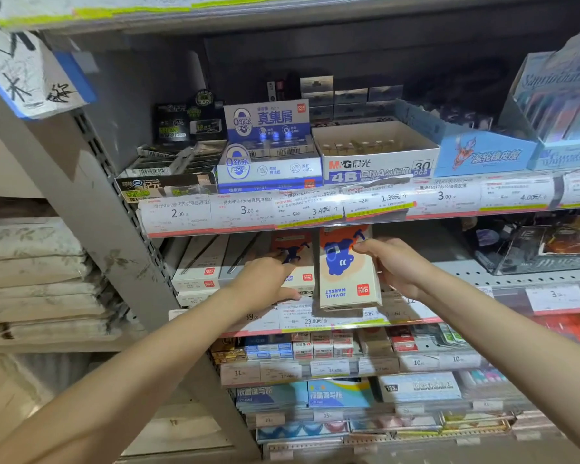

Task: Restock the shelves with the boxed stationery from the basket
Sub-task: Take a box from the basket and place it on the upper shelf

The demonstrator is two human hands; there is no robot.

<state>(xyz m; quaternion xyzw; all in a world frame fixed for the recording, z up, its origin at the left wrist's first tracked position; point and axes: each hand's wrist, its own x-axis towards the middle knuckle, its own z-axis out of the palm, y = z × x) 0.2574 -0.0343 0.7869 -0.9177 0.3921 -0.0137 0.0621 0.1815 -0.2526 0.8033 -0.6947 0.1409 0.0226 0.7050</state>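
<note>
My right hand (394, 267) grips a cream stationery box (347, 272) with a blue cartoon figure and an orange top, holding it by its right side over the front of the second shelf (503, 279). My left hand (267, 281) rests with straight fingers on a matching box (295, 259) lying flat on that shelf, just left of the held one. White boxes with red logos (201, 266) lie further left. The basket is out of view.
The shelf above carries eraser display boxes (375, 152) behind a strip of price tags (315, 209). Lower shelves hold small boxes (318, 346) and writing boards (302, 393). A grey shelf upright (121, 195) stands left, with stacked paper (37, 279) beyond it.
</note>
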